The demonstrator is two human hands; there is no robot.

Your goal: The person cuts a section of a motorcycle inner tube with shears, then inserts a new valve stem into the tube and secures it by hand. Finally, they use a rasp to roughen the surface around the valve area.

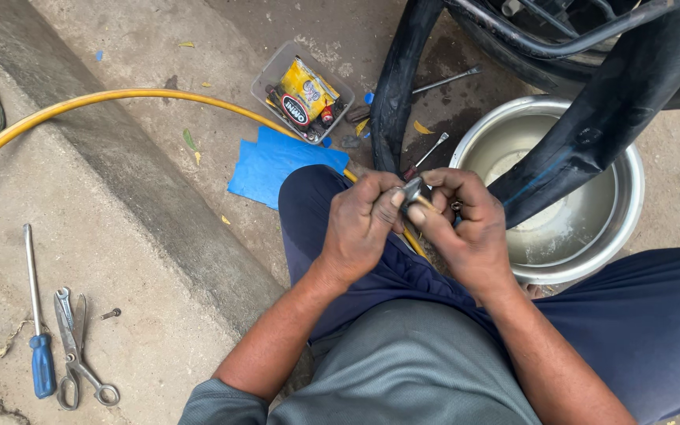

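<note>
Both hands, left hand (364, 224) and right hand (466, 232), pinch one small metal part (413, 190) between fingertips, above the knee beside the tube (584, 149). The part looks light, rigid and probably slippery; grip its sides firmly over the basin (631, 228).

A small silvery metal piece (412, 190), short and shiny, sits pinched between the fingertips of both hands, just left of the rim of the steel basin (631, 212) and level with its middle. A black rubber inner tube (592, 134), limp and matte, slants down across the basin's water from its upper right, its lower end meeting the hands at the basin's left rim.
</note>
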